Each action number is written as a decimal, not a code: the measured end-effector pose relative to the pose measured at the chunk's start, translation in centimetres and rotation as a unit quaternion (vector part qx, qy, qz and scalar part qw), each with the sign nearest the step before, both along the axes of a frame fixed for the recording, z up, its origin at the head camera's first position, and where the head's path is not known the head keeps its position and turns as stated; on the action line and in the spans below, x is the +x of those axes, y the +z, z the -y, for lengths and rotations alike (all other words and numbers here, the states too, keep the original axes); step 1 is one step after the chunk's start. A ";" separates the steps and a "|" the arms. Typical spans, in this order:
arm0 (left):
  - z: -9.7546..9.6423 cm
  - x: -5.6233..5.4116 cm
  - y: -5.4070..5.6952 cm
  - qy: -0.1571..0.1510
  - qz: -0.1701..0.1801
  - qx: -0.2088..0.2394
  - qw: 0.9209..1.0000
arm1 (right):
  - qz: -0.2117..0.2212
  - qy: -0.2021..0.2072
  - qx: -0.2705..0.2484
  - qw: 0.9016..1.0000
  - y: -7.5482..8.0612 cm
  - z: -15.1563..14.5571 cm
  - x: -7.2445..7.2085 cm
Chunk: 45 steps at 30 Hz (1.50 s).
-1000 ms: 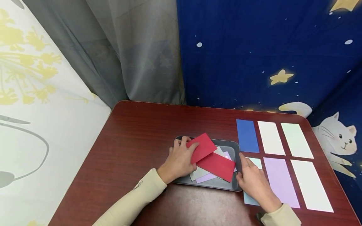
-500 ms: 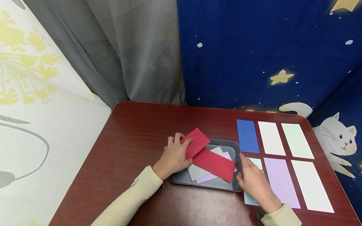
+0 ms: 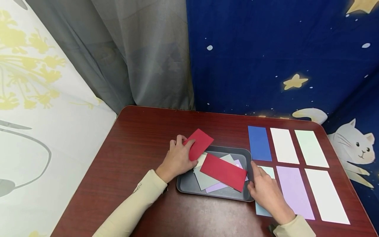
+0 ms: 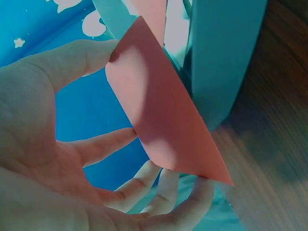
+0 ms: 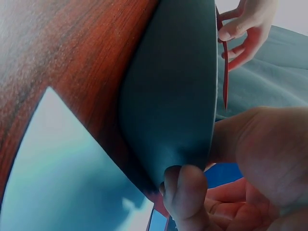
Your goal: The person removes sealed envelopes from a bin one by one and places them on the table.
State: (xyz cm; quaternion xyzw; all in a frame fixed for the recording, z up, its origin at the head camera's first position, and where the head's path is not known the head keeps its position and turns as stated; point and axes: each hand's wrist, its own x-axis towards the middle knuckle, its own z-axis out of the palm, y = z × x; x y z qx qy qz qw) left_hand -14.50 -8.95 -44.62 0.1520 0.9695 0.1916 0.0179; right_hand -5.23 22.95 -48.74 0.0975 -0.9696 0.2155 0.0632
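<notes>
My left hand [image 3: 177, 160] holds a red paper card [image 3: 199, 144] by its edges, over the left end of a dark grey tray [image 3: 189, 190]. In the left wrist view, the thumb and fingertips grip opposite sides of that red card [image 4: 159, 110], which bows slightly. A second red card [image 3: 224, 172] lies in the tray on top of pale grey-green, cream and lilac cards [image 3: 217, 188]. At the tray's right end, my right hand [image 3: 266, 191] grips the rim. Its thumb and fingers stand on either side of the tray wall [image 5: 168, 86] in the right wrist view.
Right of the tray, paper cards lie in two rows on the brown table [image 3: 142, 131]: a blue card [image 3: 259, 143], white ones, a pale green card [image 3: 311, 148], a lilac card [image 3: 295, 192] and a light blue card [image 3: 263, 210] partly under my right hand. Curtains hang behind.
My left hand has moved left and a little back with the red card, uncovering the cream card and more of the tray. The right hand has stayed at the rim.
</notes>
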 end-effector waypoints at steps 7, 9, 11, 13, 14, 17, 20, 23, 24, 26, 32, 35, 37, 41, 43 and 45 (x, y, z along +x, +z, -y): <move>0.8 -1.0 -0.1 0.019 0.016 0.022 0.999 | -0.001 0.001 0.001 1.000 0.0 0.0 0.0; 1.0 -1.4 -0.2 0.024 0.022 0.026 0.999 | -0.001 0.001 0.001 1.000 0.0 0.0 0.0; 1.2 -1.8 -0.4 0.030 0.029 0.027 0.999 | 0.001 0.000 0.001 1.000 0.0 0.0 0.1; 1.4 -2.1 -0.6 0.034 0.036 0.028 0.998 | 0.003 0.000 0.000 1.000 0.0 0.0 0.1; 1.5 -2.3 -0.6 0.036 0.039 0.029 0.998 | 0.004 -0.001 0.000 1.000 0.0 0.0 0.1; 1.7 -2.7 -0.8 0.040 0.043 0.031 0.998 | 0.005 -0.001 -0.001 1.000 0.0 0.0 0.1; 2.0 -3.0 -0.8 0.046 0.046 0.033 0.997 | 0.004 -0.001 0.000 1.000 -0.1 0.0 0.1; 2.3 -3.4 -0.7 0.053 0.049 0.035 0.997 | 0.005 -0.001 0.000 1.000 -0.1 0.0 0.0; 2.3 -3.6 -0.7 0.055 0.051 0.036 0.997 | 0.006 -0.002 0.000 1.000 -0.1 0.0 0.0; 2.6 -3.9 -0.8 0.061 0.054 0.038 0.996 | 0.007 -0.002 0.000 1.000 -0.1 0.0 0.0; 3.2 -4.7 -0.8 0.075 0.066 0.040 0.994 | 0.008 -0.003 0.001 1.000 0.0 0.1 0.0; 3.5 -5.1 -0.8 0.080 0.070 0.040 0.994 | 0.008 -0.003 0.000 1.000 0.0 0.1 0.0; 3.7 -5.4 -0.8 0.085 0.073 0.041 0.993 | 0.006 -0.003 -0.001 1.000 0.0 0.1 0.0; 4.1 -6.0 -1.0 0.094 0.075 0.041 0.992 | 0.004 -0.003 -0.001 1.000 0.0 0.1 0.0; 4.3 -6.3 -1.2 0.098 0.077 0.040 0.991 | 0.004 -0.004 -0.002 1.000 0.0 0.1 0.0; 4.4 -6.5 -1.3 0.102 0.081 0.037 0.991 | 0.006 -0.004 -0.001 1.000 0.0 0.1 0.1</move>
